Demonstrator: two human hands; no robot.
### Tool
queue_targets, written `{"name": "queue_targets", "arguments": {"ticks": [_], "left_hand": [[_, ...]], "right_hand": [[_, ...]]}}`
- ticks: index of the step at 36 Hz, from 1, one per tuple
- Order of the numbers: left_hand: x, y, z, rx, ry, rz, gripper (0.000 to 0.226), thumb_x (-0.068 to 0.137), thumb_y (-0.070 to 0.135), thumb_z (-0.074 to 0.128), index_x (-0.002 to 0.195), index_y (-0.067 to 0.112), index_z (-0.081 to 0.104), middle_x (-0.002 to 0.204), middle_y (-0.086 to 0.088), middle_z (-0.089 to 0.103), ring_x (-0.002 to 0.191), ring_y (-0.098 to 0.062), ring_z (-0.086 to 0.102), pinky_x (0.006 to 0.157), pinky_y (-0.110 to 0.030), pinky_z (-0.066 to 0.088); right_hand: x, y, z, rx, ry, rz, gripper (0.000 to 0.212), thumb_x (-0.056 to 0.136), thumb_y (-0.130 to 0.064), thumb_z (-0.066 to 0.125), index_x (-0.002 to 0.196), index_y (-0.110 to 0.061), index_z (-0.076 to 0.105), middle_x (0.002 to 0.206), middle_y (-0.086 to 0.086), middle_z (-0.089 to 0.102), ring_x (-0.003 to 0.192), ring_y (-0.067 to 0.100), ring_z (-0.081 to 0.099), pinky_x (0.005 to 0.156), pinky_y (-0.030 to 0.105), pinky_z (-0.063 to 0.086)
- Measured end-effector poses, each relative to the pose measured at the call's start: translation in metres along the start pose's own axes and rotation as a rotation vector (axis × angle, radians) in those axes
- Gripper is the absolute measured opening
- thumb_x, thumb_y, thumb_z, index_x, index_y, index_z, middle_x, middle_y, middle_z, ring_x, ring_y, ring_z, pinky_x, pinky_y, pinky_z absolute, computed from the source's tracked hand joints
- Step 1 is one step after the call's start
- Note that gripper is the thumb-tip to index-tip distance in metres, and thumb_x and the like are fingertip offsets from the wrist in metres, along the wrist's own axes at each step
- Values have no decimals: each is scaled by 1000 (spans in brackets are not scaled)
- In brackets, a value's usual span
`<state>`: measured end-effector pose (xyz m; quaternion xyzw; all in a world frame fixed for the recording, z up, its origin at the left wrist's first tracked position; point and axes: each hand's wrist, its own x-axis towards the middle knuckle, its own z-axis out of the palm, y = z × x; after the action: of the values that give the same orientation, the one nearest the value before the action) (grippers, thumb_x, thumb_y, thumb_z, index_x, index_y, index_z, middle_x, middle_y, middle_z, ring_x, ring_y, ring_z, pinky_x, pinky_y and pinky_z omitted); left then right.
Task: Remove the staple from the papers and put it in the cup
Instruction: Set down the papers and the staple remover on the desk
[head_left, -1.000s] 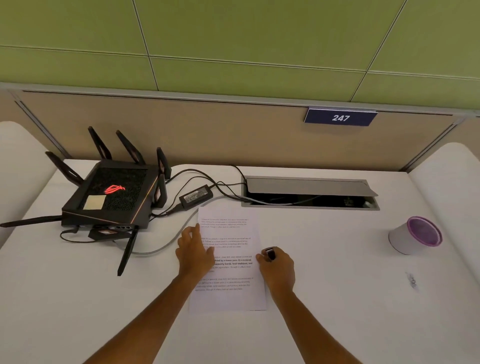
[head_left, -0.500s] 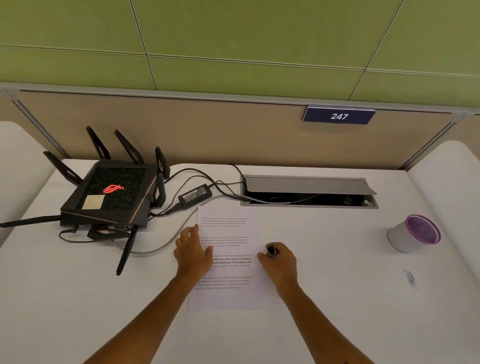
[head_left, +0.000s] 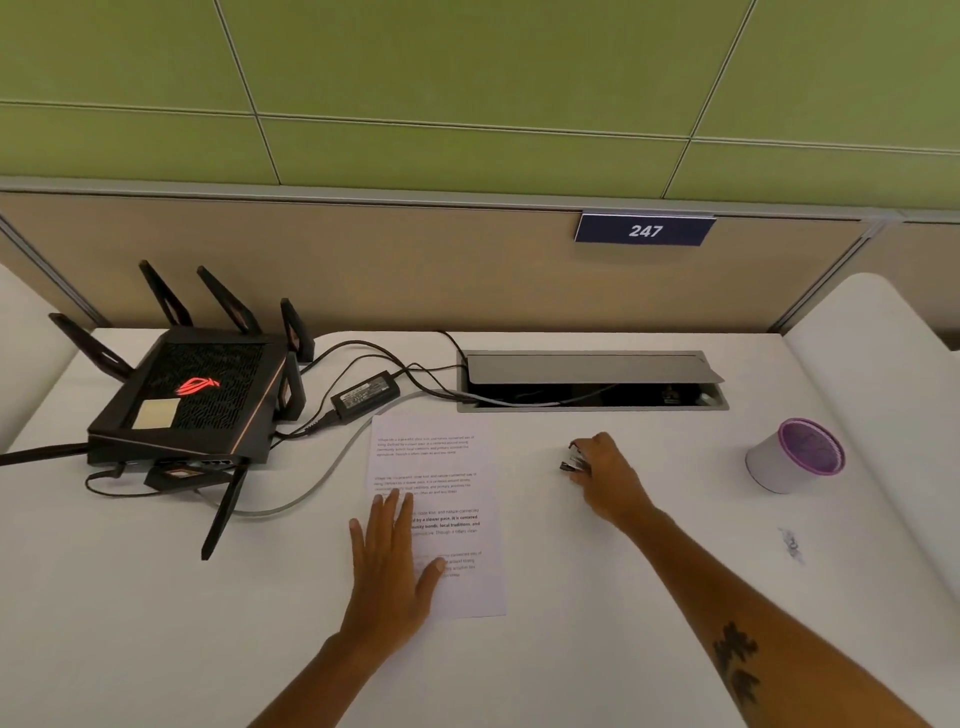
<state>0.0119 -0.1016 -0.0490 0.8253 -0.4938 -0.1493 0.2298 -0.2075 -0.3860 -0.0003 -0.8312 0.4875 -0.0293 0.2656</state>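
White printed papers (head_left: 441, 467) lie flat on the white desk. My left hand (head_left: 392, 561) rests palm down on their lower left part, fingers spread. My right hand (head_left: 605, 475) is to the right of the papers, above the bare desk, closed around a small black staple remover (head_left: 571, 462) whose jaws poke out to the left. A white cup with a purple rim (head_left: 795, 457) stands at the far right, well apart from my right hand. The staple itself is too small to make out.
A black router with antennas (head_left: 192, 400) and its power brick (head_left: 366, 397) with cables sit at the back left. An open cable hatch (head_left: 592, 382) is set in the desk behind the papers. A small crumpled scrap (head_left: 792, 543) lies near the right edge.
My right hand has moved off the papers to the right and slightly away, carrying the staple remover. My left hand has flattened on the papers.
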Motion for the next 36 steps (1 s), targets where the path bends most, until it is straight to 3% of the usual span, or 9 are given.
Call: {"name": "queue_targets", "arguments": {"ticks": [4, 6, 11, 20, 26, 31, 36], "left_hand": [[-13, 1, 6, 20, -37, 29, 93, 98, 78, 23, 170, 21, 6, 180, -1, 1, 167, -25, -3, 132, -58, -7], [-18, 3, 8, 35, -53, 34, 94, 97, 79, 18, 170, 22, 4, 180, 2, -2, 167, -24, -6, 132, -57, -7], [-30, 11, 9, 21, -91, 36, 95, 96, 80, 18, 169, 24, -3, 178, 9, -14, 165, -16, -17, 133, -53, -8], [-40, 20, 12, 49, -137, 20, 94, 95, 80, 13, 169, 25, -6, 177, 10, -21, 164, -17, -23, 133, -49, -14], [-41, 26, 14, 78, -158, -2, 91, 98, 69, 28, 168, 26, -10, 175, 12, -27, 163, -17, -25, 134, -51, -12], [-40, 32, 13, 96, -148, 0, 91, 98, 71, 24, 168, 25, -11, 175, 10, -28, 163, -18, -26, 134, -52, -11], [-41, 44, 14, 100, -107, -4, 90, 99, 73, 20, 169, 23, -7, 177, 7, -24, 164, -19, -23, 134, -50, -12]], "right_hand": [[17, 17, -16, -157, 24, -99, 41, 92, -5, 73, 133, -10, 64, 119, 8, 58, 108, 28, 61, 92, 38, 56], [25, 23, -24, -232, 24, -144, 44, 90, -1, 73, 132, -11, 65, 119, 8, 60, 110, 30, 61, 90, 43, 57], [40, 33, -40, -390, -23, -229, 52, 90, 1, 71, 139, -14, 61, 130, 6, 58, 117, 29, 60, 92, 41, 56], [50, 45, -52, -384, -61, -257, 58, 94, 1, 69, 149, -10, 55, 139, 9, 54, 126, 30, 55, 105, 34, 51], [48, 48, -52, -367, -54, -244, 63, 95, -4, 71, 153, -10, 49, 145, 10, 52, 132, 31, 53, 109, 37, 50], [24, 53, -39, -320, 55, -186, 80, 91, -7, 75, 160, -14, 36, 166, 10, 37, 153, 32, 34, 125, 44, 33], [-25, 59, -14, -361, 134, -144, 82, 102, -38, 59, 165, -9, 16, 175, 11, 11, 162, 32, 6, 131, 51, 11]]}}
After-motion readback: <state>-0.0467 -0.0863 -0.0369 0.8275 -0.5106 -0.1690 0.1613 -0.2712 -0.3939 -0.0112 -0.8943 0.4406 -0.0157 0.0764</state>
